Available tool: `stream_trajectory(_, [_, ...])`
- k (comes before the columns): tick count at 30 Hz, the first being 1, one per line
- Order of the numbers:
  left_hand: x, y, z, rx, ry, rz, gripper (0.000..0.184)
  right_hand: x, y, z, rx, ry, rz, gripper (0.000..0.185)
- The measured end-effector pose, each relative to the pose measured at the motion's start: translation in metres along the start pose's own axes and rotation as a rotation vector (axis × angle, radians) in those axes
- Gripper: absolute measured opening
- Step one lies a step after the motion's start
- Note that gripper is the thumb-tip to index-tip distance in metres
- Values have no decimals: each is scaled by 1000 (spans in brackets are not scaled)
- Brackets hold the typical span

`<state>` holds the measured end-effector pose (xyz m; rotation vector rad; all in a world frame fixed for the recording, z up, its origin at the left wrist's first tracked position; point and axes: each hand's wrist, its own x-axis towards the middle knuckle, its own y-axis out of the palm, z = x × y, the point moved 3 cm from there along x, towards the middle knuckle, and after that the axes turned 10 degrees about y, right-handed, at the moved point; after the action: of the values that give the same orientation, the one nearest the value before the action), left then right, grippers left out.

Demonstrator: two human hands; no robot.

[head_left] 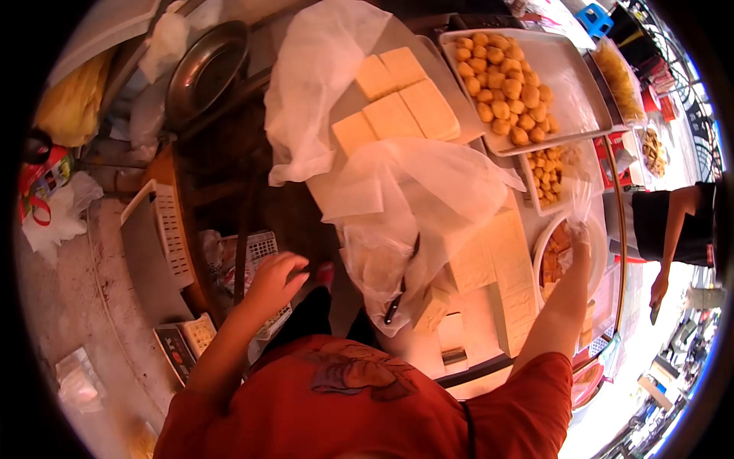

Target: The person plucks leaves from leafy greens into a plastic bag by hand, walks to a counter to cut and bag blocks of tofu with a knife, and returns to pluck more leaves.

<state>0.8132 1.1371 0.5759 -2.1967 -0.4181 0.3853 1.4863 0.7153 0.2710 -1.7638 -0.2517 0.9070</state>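
Note:
My right hand (579,233) is over the rim of a round white tub (541,243) that holds orange-brown pieces of food (556,252). Its fingers are closed on a thin clear plastic bag (582,200), though the fingertips are partly hidden. Away from the table, my left hand (277,281) hangs in the air with fingers apart and nothing in it. Pale tofu blocks (501,260) lie on the table left of the tub, partly under a sheer white cloth or sheet (436,180). A black-handled knife (392,309) rests at the near end of that covering.
Fried round balls (505,84) fill part of a metal tray (577,92) at the back, with a smaller tray of cubes (547,172) below it. More tofu blocks (413,107) lie farther back. A metal rail (621,245) runs along the right. Beyond it stands another person (680,226).

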Motion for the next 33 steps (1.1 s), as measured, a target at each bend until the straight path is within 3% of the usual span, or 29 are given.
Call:
stream_trajectory(4, [33,-16,42,-49,40,-283,24,-46,-47,14,312,217,23,41])
stream_trajectory(7, [61,-20,106,-178,-90,-545,37,-118,-118,72,792,515,-152,44])
stream_trajectory(8, [74,-15,138,-284,-165,-652,42,-144,-142,96,934,540,-202,42])
stream_trajectory(10, [109,-12,194,-532,-317,-869,51,-180,-149,113,1032,379,-448,37])
stream_trajectory(12, [147,-28,234,-790,-389,-690,59,-235,-161,148,1182,256,-649,31])
stream_trajectory(13, [158,-43,206,-975,-509,-784,66,-265,-180,185,1137,349,-678,26])
stream_trajectory(15, [188,-33,251,-1020,-690,-779,73,-301,-204,256,1112,411,-748,28])
stream_trajectory(18, [197,-46,246,-454,-487,-844,75,-304,-215,387,1111,328,-703,33])
stream_trajectory(21, [159,-53,184,-284,-216,-905,72,-275,-233,515,977,216,-628,39])
stream_trajectory(23, [128,-39,158,-334,81,-827,66,-258,-257,578,683,258,-657,50])
stream_trajectory(25, [94,-20,138,-255,231,-656,63,-233,-249,605,593,353,-505,50])
stream_trajectory(27, [67,-7,118,-358,249,-496,61,-204,-241,603,612,461,-191,44])
stream_trajectory(29, [52,2,115,-391,288,-364,59,-197,-257,568,901,527,-523,33])
stream_trajectory(31, [41,-2,100,-432,351,-261,58,-215,-278,498,752,273,-1135,28])
stream_trajectory(32, [39,-1,96,-429,406,-236,55,-235,-279,466,1046,313,-1015,28])
stream_trajectory(33, [37,2,93,-411,456,-192,54,-249,-270,420,1162,330,-1058,28])
